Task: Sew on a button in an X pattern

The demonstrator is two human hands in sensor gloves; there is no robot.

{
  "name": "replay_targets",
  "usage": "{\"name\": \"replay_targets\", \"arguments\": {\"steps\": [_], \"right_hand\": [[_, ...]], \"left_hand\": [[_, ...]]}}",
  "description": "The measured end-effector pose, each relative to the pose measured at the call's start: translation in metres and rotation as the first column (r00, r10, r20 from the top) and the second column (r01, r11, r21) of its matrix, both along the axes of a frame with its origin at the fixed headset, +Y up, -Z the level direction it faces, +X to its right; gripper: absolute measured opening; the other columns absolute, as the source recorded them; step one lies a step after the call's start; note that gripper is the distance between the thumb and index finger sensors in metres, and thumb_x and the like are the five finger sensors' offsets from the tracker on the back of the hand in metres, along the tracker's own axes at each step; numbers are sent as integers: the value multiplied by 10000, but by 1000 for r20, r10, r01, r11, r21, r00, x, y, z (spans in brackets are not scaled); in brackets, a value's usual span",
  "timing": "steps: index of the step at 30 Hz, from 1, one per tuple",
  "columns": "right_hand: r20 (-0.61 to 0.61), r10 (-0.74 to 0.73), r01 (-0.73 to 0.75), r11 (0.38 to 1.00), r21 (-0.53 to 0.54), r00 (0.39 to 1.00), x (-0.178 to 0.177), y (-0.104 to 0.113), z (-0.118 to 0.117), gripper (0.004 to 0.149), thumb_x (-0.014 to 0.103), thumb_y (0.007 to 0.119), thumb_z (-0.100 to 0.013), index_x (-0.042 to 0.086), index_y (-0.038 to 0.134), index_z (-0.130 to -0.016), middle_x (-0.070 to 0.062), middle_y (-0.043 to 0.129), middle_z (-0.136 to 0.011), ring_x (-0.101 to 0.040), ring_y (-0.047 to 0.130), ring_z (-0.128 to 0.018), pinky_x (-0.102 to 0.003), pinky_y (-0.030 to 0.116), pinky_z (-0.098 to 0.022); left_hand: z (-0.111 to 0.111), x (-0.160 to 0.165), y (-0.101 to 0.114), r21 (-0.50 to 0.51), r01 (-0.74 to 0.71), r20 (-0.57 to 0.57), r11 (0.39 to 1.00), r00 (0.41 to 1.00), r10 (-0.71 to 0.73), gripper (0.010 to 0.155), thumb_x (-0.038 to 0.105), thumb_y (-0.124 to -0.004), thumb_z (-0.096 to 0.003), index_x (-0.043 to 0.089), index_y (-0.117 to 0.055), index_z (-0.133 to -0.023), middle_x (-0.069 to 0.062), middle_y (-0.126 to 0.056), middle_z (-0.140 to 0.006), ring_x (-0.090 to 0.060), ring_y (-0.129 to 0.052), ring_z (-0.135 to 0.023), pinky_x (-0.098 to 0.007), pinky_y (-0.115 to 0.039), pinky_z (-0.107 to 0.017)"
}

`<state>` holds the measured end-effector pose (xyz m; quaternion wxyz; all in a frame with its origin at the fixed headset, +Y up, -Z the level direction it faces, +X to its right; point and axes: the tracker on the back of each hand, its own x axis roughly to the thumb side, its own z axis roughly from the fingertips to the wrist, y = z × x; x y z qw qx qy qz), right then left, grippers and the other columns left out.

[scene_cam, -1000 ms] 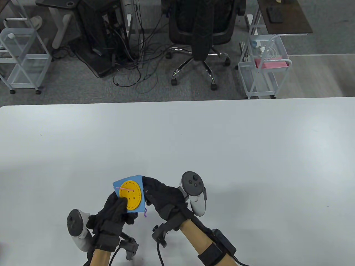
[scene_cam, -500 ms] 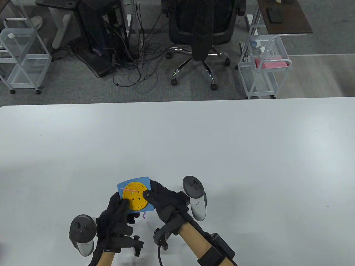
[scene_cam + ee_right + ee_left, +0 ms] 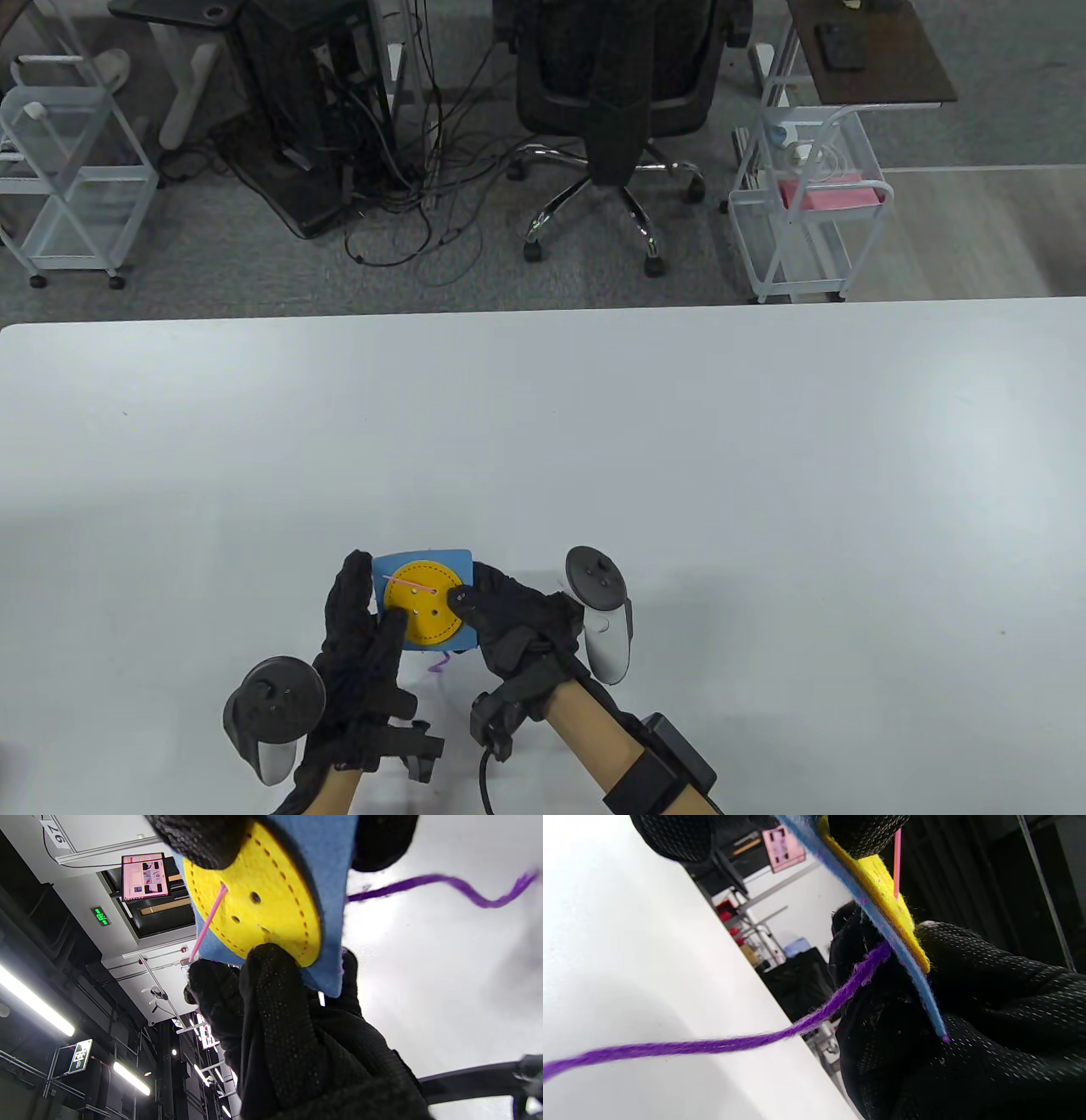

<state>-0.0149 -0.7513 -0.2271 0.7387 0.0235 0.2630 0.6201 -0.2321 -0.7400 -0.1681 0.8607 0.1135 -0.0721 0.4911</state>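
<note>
You've got the blue felt square w/ a yellow button, four holes, dashed rim, held just above the table near its front edge. Pink needle sits in one hole; purple yarn trails below. Left hand and right hand both pinch its edges. Sign reads "97", blurry.

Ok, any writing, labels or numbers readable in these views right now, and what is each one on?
"97": on a white tag, top left corner of the right wrist view; it could be read the other way up.
Green lit sign on the dark panel: too small to read.
Pink-framed screen: print too blurred.
Pink poster in the left wrist view: blurred.
Yellow felt button and blue felt square: no writing.
</note>
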Motion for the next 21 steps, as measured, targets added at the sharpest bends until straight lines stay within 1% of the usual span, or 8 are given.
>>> {"name": "replay_targets", "arguments": {"steps": [2,4,6,9,11,14,18,21], "right_hand": [[1,-3,3,1000,-7,1000,0,-1,0,478,250,680,-558,128,582,-1010,-127,787,-933,-296,850,-737,-436,729,-537],[8,-4,4,1000,-14,1000,1,-2,0,479,251,679,-558,128,581,-1010,-126,785,-935,-296,848,-740,-435,728,-539],[9,-8,8,1000,-19,1000,0,-2,1,479,250,679,-558,126,580,-1010,-126,786,-933,-296,848,-738,-434,729,-537],[12,-13,14,1000,-23,1000,0,-2,1,479,249,679,-557,124,582,-1008,-129,787,-931,-298,850,-734,-435,731,-533],[11,-16,16,1000,-22,1000,-1,-2,2,477,249,678,-558,122,582,-1008,-128,788,-931,-296,850,-734,-434,731,-533],[16,-12,12,1000,-22,1000,-1,-3,3,479,249,678,-556,120,583,-1007,-131,789,-927,-296,852,-730,-433,733,-530],[21,-4,4,1000,-22,1000,0,-4,4,477,246,677,-555,119,584,-1006,-132,793,-923,-297,855,-724,-432,735,-526],[17,3,-3,1000,-22,1000,-2,-4,6,476,244,675,-555,117,585,-1005,-133,797,-919,-296,860,-718,-432,738,-521]], "left_hand": [[0,1,1,19,45,2,999,999,-45,636,213,-626,-613,126,-257,-1123,-430,-181,-1091,-713,-298,-937,-724,-523,-639],[3,4,4,55,126,-21,991,992,-125,661,219,-630,-614,119,-216,-1120,-436,-74,-1071,-716,-182,-925,-747,-451,-643],[5,7,7,86,194,-55,977,980,-190,689,218,-639,-612,148,-167,-1110,-428,-21,-1056,-707,-126,-916,-755,-407,-645],[8,11,10,121,259,-99,958,964,-248,653,206,-658,-601,118,-262,-1113,-420,-17,-1050,-699,-107,-909,-757,-378,-641],[9,12,10,129,256,-106,958,964,-243,606,197,-662,-595,66,-350,-1098,-413,-47,-1058,-695,-131,-914,-757,-379,-639],[7,13,6,108,206,-65,973,978,-200,543,180,-642,-595,15,-466,-1082,-409,-69,-1069,-693,-144,-918,-757,-384,-638],[4,15,3,98,161,42,982,985,-165,581,265,-638,-613,22,-449,-1106,-394,-55,-1085,-684,-99,-921,-769,-351,-637],[4,18,4,108,148,68,983,986,-155,606,325,-658,-612,47,-457,-1111,-387,-68,-1097,-680,-90,-924,-779,-328,-632]]}}
